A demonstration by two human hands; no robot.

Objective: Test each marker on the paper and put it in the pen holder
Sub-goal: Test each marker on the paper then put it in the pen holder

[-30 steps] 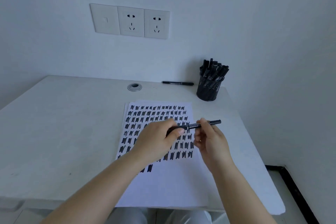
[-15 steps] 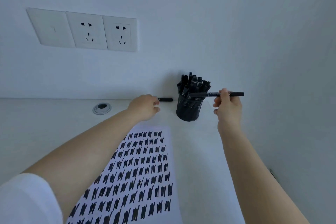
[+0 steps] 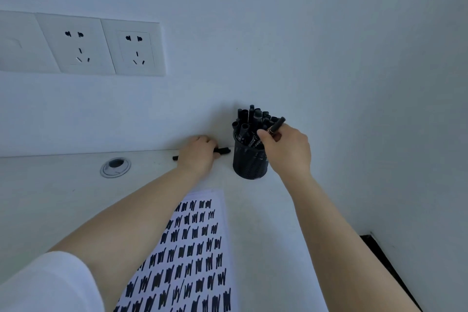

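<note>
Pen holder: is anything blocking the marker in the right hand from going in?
No outside obstacle. The right hand tilts its marker over the mesh pen holder, but the markers already inside crowd the opening.

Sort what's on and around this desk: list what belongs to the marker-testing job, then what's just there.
Job:
- marker in right hand
- right hand
- pen holder
- loose marker
- left hand
- scribbled paper

Just there:
- wall sockets
- cable grommet
</note>
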